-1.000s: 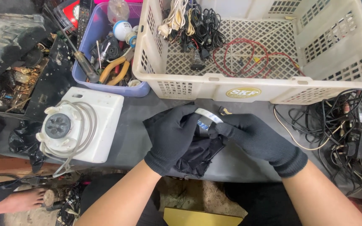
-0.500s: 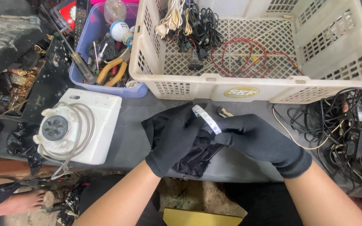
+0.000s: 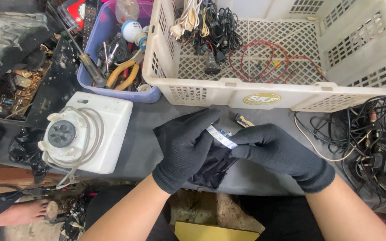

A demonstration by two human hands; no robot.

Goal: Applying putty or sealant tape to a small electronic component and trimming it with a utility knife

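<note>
Both hands wear black knit gloves and meet over the near edge of a grey table (image 3: pixel 157 129). The left hand (image 3: pixel 186 149) has its fingers curled together, and its fingertips press on a flat white ribbon cable (image 3: pixel 221 137) with blue ends. The right hand (image 3: pixel 282 154) comes from the right side, and its thumb and forefinger are pinched on the other part of the same cable. So the cable lies between the two hands, slanted, just above a piece of black cloth (image 3: pixel 211 167) that hangs down under the palms. I cannot tell which hand carries the cloth.

Just behind the hands, on the table, there is a small black and beige part (image 3: pixel 243 119), apart from the fingers. On the far side stands a big cream plastic basket (image 3: pixel 264 89) with lattice walls. Inside it lie black cords with plugs (image 3: pixel 211 35) on the left and a thin red wire (image 3: pixel 264 58) in loops in the middle.

To the left of the hands sits a white device with a round grey hub and clear tubing (image 3: pixel 79 131). Behind it is a purple tray (image 3: pixel 112 87) that holds pliers with yellow handles (image 3: pixel 123 73), a screwdriver (image 3: pixel 86 62) and a light bulb (image 3: pixel 130 30). On the right side a heap of black cables and adapters (image 3: pixel 371 138) lies near the basket. At the far left lies a dark circuit board (image 3: pixel 23 85).
</note>
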